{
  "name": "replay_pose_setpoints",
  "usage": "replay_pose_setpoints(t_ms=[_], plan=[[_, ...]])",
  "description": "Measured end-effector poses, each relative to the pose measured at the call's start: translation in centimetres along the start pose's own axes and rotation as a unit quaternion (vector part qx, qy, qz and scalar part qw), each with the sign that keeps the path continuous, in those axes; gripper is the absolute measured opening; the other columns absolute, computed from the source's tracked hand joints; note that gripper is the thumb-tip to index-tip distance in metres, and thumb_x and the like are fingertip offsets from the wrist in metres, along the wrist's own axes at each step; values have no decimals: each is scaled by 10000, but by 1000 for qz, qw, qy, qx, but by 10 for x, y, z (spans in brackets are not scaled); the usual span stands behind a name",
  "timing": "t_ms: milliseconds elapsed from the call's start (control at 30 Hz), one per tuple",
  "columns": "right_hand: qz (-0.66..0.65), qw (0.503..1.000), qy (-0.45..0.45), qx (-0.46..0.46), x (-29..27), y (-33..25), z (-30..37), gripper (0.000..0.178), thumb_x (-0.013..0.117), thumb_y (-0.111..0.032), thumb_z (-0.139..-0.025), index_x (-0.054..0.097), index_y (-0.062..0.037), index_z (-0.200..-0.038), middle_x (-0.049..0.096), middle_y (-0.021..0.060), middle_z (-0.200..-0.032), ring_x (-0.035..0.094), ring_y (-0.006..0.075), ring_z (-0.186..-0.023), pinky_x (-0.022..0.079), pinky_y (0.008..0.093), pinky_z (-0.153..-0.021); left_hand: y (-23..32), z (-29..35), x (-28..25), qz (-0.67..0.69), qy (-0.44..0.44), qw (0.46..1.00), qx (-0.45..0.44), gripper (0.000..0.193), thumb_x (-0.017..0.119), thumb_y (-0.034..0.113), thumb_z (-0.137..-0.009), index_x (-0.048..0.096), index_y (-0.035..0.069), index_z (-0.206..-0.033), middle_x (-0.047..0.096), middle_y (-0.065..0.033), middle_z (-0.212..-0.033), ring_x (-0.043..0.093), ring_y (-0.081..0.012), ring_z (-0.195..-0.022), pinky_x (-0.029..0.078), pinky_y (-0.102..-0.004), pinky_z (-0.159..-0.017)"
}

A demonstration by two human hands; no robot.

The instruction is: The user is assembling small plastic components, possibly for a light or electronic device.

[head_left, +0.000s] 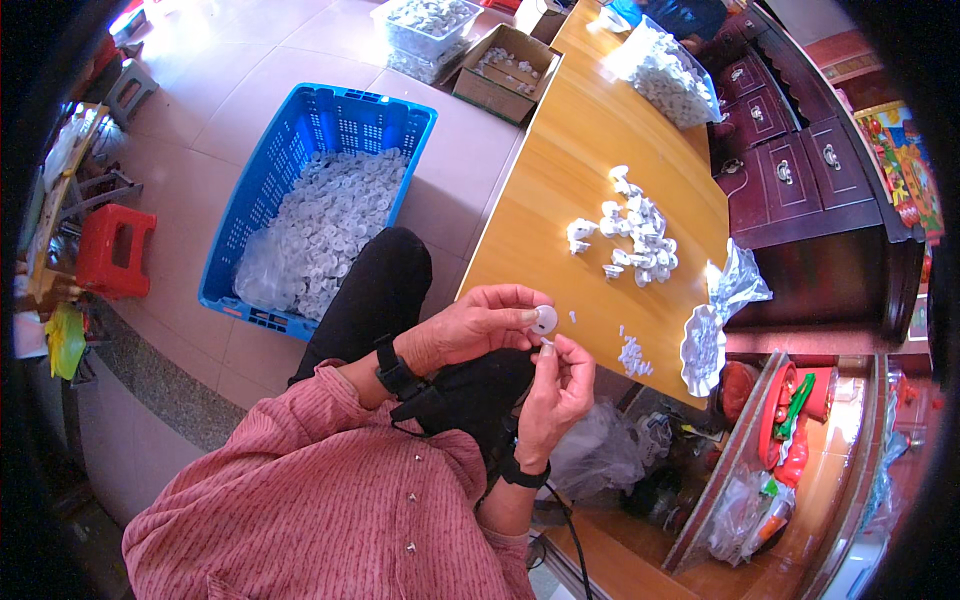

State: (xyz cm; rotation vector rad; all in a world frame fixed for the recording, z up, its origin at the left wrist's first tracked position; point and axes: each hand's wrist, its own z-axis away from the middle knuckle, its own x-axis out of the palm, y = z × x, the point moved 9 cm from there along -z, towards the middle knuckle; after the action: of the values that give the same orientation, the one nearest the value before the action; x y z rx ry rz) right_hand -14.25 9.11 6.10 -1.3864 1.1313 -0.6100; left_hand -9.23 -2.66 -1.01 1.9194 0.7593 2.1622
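Above my lap, near the table's edge, my left hand (480,322) pinches a round white plastic disc (543,318) that has a small dark slot in its face. My right hand (556,392) is just below it, thumb and forefinger pressed together on a tiny white plastic piece (546,342) close to the disc's lower rim. Whether the two parts touch I cannot tell. On the wooden table (560,180) lie a heap of white knob-like parts (640,238) and a small pile of little white pegs (634,356).
A blue crate (222,230) full of white discs stands on the floor to the left. A scalloped white dish (703,352) sits at the table's right corner. Farther off are a clear tub of white parts (665,75), a cardboard box (500,95) and a red stool (117,250).
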Motion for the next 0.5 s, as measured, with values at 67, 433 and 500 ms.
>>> replay_pose_setpoints(t_ms=[67,433,500], plan=[[-6,1000,0,5,0,1,1,111,641,-18,-919,632,23,-1022,655,63,-937,597,129,-816,509,284,-759,0,1,1,-5,-7,1000,3,289,620,122,-974,605,31,-1248,671,-69,-1095,669,-148,-922,562,-303,-847],[101,990,31,-99,-1,-18,0,234,648,-2,-914,633,28,-1145,657,39,-919,585,101,-795,496,257,-739,1,6,4,-21,-47,998,22,327,634,91,-959,590,33,-1278,666,-71,-1127,654,-147,-999,552,-299,-889],[112,987,32,-107,0,-20,0,237,650,-3,-909,637,26,-1143,664,43,-912,588,105,-790,499,263,-736,1,6,4,-26,-47,998,23,330,637,86,-956,590,35,-1278,666,-70,-1125,654,-148,-1000,552,-298,-892]])
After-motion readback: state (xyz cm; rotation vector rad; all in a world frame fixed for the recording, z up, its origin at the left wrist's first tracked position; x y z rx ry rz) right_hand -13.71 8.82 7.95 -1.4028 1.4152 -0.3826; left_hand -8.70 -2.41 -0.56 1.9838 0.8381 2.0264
